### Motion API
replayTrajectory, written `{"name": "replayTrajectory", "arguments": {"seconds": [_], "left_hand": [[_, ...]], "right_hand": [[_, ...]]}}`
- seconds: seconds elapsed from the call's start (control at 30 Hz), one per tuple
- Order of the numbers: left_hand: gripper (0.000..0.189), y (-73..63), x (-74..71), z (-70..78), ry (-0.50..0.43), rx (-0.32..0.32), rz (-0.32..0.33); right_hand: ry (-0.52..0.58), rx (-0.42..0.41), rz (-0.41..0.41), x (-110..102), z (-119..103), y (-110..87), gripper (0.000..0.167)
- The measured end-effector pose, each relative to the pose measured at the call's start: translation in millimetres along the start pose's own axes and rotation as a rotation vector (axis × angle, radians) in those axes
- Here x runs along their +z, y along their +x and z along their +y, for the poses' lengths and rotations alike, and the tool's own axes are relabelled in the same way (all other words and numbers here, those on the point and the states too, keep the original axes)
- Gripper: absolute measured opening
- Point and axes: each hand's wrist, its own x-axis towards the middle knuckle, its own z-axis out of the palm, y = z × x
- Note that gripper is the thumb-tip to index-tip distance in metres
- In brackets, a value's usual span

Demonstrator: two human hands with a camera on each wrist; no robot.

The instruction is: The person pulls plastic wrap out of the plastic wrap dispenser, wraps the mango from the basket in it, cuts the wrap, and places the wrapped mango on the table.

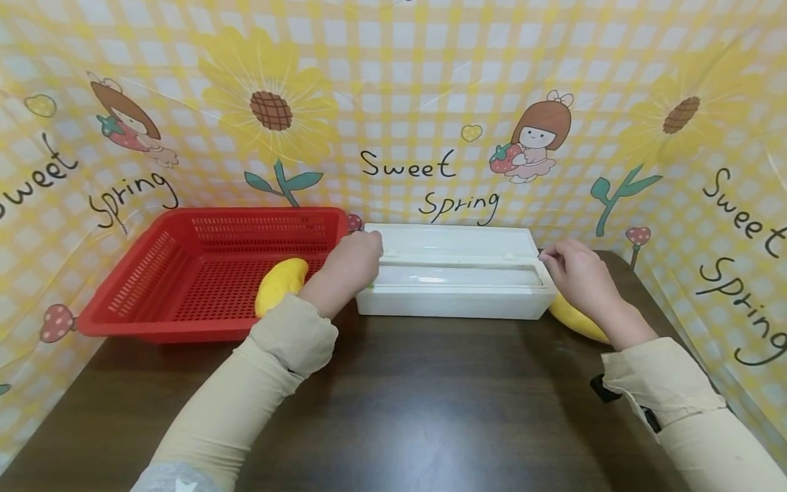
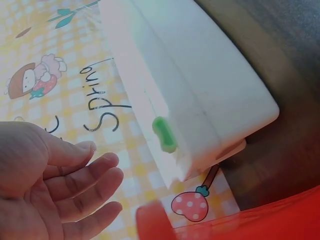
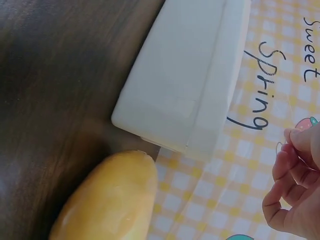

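Observation:
A white plastic wrap dispenser (image 1: 455,305) sits at the table's back with its lid (image 1: 451,240) raised. Inside lies a roll of plastic wrap (image 1: 455,277). At the dispenser's left end, my left hand (image 1: 355,263) has thumb and forefinger together, its other fingers loosely bent. My right hand (image 1: 578,273) pinches thumb to forefinger at the right end. Both seem to hold the edge of clear wrap, which barely shows. A green slider (image 2: 164,134) is on the dispenser's left end. Below my right hand lies a yellow mango (image 3: 112,197), partly hidden in the head view.
A red plastic basket (image 1: 123,301) stands left of the dispenser, with another yellow mango (image 1: 281,283) in it behind my left forearm. A yellow checked cloth (image 1: 393,89) hangs behind and beside the dark wooden table (image 1: 418,403).

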Motion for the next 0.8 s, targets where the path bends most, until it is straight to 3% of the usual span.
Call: {"name": "replayTrajectory", "arguments": {"seconds": [0.37,0.7,0.8], "left_hand": [[0.022,-7.2,-9.4,-0.8,-0.073,0.016,0.149],[0.019,-12.6,-21.0,-0.9,-0.134,-0.018,0.182],[0.018,-14.2,-25.4,-0.6,-0.158,-0.016,0.198]], "right_hand": [[0.025,-0.001,0.116,-8.6,-2.7,2.6,0.016],[0.053,-0.001,0.201,-19.6,-3.9,3.6,0.016],[0.072,0.035,0.212,-23.1,-6.2,4.2,0.020]]}}
